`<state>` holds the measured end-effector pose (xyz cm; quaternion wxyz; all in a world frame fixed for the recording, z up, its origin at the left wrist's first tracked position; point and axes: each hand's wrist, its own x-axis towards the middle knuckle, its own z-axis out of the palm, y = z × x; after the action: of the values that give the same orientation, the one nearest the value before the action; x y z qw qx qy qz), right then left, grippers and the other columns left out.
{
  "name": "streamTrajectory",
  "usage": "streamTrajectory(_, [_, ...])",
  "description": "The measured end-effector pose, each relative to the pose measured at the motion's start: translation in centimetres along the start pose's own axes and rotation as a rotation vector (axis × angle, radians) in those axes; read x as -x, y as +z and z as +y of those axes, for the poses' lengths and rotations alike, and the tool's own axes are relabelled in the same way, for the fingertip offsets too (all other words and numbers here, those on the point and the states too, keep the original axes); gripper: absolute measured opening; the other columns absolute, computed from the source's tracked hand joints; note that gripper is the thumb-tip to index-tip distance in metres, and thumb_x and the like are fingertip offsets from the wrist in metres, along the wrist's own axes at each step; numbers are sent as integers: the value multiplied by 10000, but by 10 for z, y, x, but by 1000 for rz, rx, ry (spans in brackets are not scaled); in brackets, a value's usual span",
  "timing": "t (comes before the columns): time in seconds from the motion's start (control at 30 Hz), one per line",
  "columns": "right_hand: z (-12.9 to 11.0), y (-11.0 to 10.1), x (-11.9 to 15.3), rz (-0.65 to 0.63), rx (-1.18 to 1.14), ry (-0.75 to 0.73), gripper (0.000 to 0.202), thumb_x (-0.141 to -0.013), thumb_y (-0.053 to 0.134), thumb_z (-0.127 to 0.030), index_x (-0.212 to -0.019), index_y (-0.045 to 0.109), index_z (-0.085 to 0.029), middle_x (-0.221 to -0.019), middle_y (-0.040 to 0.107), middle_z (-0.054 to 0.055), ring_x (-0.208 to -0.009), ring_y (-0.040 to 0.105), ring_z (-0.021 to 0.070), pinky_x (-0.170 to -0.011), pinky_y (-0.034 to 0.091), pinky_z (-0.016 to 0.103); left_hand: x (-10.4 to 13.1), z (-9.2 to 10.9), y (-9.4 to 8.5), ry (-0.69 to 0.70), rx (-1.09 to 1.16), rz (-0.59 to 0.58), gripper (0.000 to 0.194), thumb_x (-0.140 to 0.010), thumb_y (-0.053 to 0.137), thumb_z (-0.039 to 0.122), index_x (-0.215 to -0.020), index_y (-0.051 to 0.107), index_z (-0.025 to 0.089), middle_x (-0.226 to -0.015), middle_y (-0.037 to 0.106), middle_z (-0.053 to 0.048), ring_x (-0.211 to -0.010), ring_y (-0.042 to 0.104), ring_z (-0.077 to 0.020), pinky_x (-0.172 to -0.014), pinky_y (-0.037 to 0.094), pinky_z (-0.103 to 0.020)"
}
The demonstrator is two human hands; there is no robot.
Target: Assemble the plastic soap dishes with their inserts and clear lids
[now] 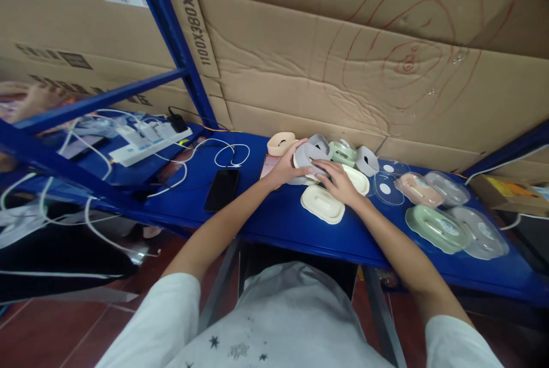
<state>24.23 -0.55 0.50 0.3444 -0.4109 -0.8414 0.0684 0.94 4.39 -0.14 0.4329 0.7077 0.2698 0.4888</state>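
Observation:
My left hand (288,167) is wrapped round the left side of a grey oval container (307,156), thumb along its near edge. My right hand (337,179) rests on the same container from the right, fingers over its rim. Just below lies a cream lid (322,205) on the blue table. Another cream piece (355,180) is partly behind my right hand. Behind the held container stand a peach container (281,143), a second grey one (319,143), a green one (343,152) and a further grey one (367,160).
On the blue table (274,225) lie a black phone (222,189), a white cable (232,156) and a power strip (150,147). Clear lids (389,188), a peach box (419,189) and a green box (437,228) sit right. Another person's hand (43,99) shows far left.

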Motion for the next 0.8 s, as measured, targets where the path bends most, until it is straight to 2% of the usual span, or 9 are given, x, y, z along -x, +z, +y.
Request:
streamTrajectory(0.07, [4, -2, 0, 88, -39, 93, 553, -1104, 374, -618, -1401, 678, -264, -1343, 757, 97, -1236, 702, 301, -1077, 552, 495, -4, -4, -2, 8, -6, -11, 1072, -731, 900, 696, -1590, 449, 240, -1598, 545, -189, -1408, 615, -348, -1125, 562, -491])
streamTrajectory(0.13, [11, -11, 1, 170, -9, 142, 584, -1115, 325, -602, -1415, 660, -230, -1306, 762, 125, -1196, 705, 315, -1052, 553, 508, -8, -10, -7, 8, -14, 42, 975, -756, 872, 701, -1525, 509, 223, -1471, 646, -196, -1274, 701, -324, -1031, 612, -476])
streamTrajectory(0.27, [24, -33, 3, 262, 255, 102, 480, -1120, 379, -481, -1431, 659, -246, -1447, 701, 128, -1409, 577, 345, -1228, 356, 599, -15, -21, -21, 26, -41, 293, 623, -873, 781, 616, -1302, 607, 200, -1423, 663, -182, -1279, 692, -285, -1073, 590, -457])
streamTrajectory(0.37, [37, -41, -1, 217, 413, 76, 417, -1112, 408, -378, -1418, 677, -291, -1543, 644, 92, -1507, 482, 356, -1245, 292, 653, -22, -26, -30, 21, -51, 463, 513, -971, 674, 551, -1331, 543, 210, -1467, 620, -180, -1334, 657, -271, -1138, 552, -461])
streamTrajectory(0.47, [49, -39, -13, 131, 434, 31, 454, -1089, 382, -271, -1441, 667, -301, -1650, 536, 83, -1580, 401, 333, -1262, 310, 654, -36, -30, -33, -15, -40, 560, 534, -1061, 532, 538, -1492, 408, 248, -1528, 565, -186, -1304, 677, -261, -1065, 600, -456])
streamTrajectory(0.57, [47, -39, -22, 168, 436, 52, 537, -1075, 341, -232, -1563, 558, -296, -1755, 372, 83, -1660, 257, 318, -1295, 277, 674, -50, -35, -31, -72, -14, 474, 621, -1104, 460, 551, -1639, 251, 313, -1541, 572, -166, -1242, 717, -257, -977, 637, -453])
streamTrajectory(0.63, [40, -47, -17, 189, 458, 77, 542, -1080, 346, -261, -1591, 523, -294, -1769, 336, 96, -1658, 261, 335, -1291, 269, 695, -53, -40, -32, -78, -110, 371, 699, -1085, 510, 586, -1675, 259, 306, -1523, 595, -165, -1270, 702, -281, -1041, 604, -481])
streamTrajectory(0.73, [33, -77, 16, 136, 534, 154, 494, -1085, 396, -342, -1540, 579, -283, -1715, 425, 136, -1588, 387, 365, -1273, 276, 707, -46, -47, -40, -9, -385, 277, 796, -1015, 620, 639, -1659, 378, 238, -1556, 568, -204, -1421, 599, -344, -1209, 468, -539])
streamTrajectory(0.8, [39, -104, 52, 73, 614, 297, 499, -1078, 432, -437, -1522, 594, -278, -1677, 478, 158, -1551, 432, 389, -1250, 281, 733, -38, -50, -48, 34, -476, 256, 823, -991, 657, 626, -1661, 383, 234, -1618, 517, -209, -1526, 499, -352, -1261, 403, -547])
